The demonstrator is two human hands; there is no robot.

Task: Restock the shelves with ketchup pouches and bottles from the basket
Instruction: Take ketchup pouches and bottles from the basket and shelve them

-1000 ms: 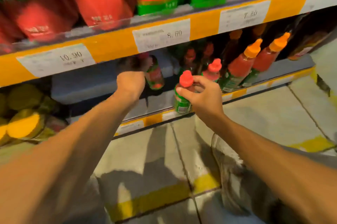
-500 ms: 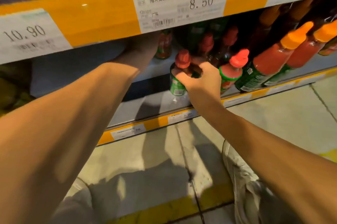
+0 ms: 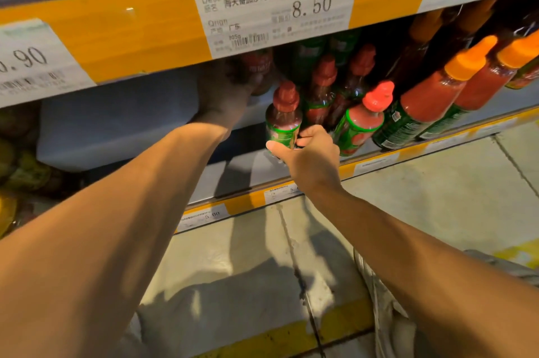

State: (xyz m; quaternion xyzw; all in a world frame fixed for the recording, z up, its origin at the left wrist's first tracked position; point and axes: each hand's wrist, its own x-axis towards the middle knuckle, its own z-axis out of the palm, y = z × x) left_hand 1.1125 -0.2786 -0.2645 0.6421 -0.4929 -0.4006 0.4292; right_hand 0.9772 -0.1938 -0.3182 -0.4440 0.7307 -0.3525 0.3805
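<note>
Head view, person crouched at the lower shelf [image 3: 233, 171], both arms reaching in. Right hand [image 3: 309, 153] grips a small red-capped ketchup bottle [image 3: 284, 121] low on its green label, fingers [image 3: 309, 140] curled round the base, thumb under. Since a second ago that bottle went from out in front of the shelf lip to sitting in over the shelf, just beside the row of matching bottles [image 3: 361, 121]; the base looks at or near the shelf surface but contact is hidden by the hand. Left hand [image 3: 224, 95] has pushed further in under the upper shelf edge, up against a second ketchup bottle [image 3: 258, 71] at the back (dark there, so whether its fingers are wrapped round it or just touching I cannot tell). Camera has also dropped closer, the 8.50 price tag [image 3: 275, 4] now fills the top.

Meaning for the task: this bottle is almost placed, release not yet done. Next step is probably to let go and square it with its neighbours. Taller orange-capped bottles [image 3: 431, 95] lean at right, near enough to get knocked. Basket not in view, so how much stock remains can't be judged.
</note>
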